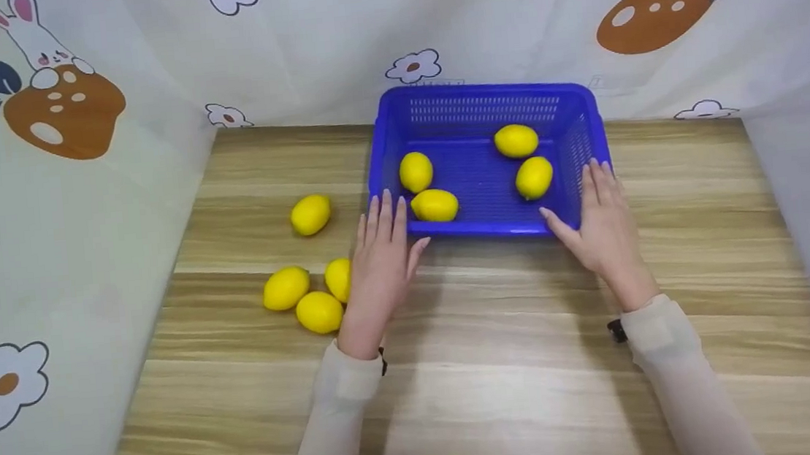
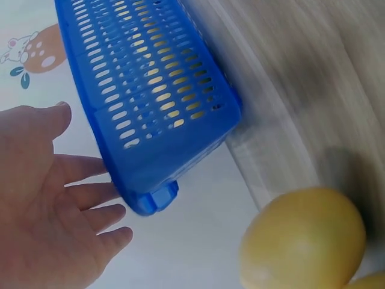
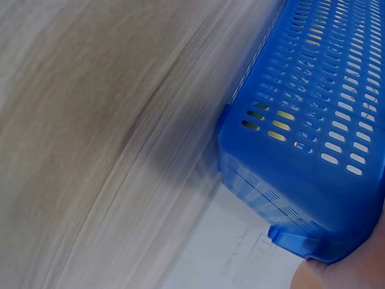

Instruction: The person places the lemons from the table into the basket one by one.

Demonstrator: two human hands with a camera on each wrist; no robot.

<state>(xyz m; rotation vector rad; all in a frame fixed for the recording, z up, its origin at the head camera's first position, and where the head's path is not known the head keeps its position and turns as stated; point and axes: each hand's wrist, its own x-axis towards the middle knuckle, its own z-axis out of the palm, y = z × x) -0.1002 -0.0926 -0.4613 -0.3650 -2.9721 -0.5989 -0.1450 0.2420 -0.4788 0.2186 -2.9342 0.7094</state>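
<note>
A blue slotted plastic basket (image 1: 486,231) stands at the back of the wooden table, with several lemons (image 1: 516,141) lying apart inside it. My left hand (image 1: 381,262) is at the basket's near left corner, fingers straight. In the left wrist view its fingertips (image 2: 111,214) meet the rim of the basket (image 2: 156,162). At the near right corner my right hand (image 1: 605,232) rests against the rim, fingers extended and thumb spread toward the front edge. The right wrist view shows only a part of that hand (image 3: 355,268) beside the basket (image 3: 283,162).
Left of the basket, one lemon (image 1: 311,215) lies alone on the table (image 1: 505,365). Nearer me is a cluster of lemons (image 1: 286,289), one partly hidden by my left hand. A patterned curtain (image 1: 302,60) hangs behind the table's back edge and along its sides.
</note>
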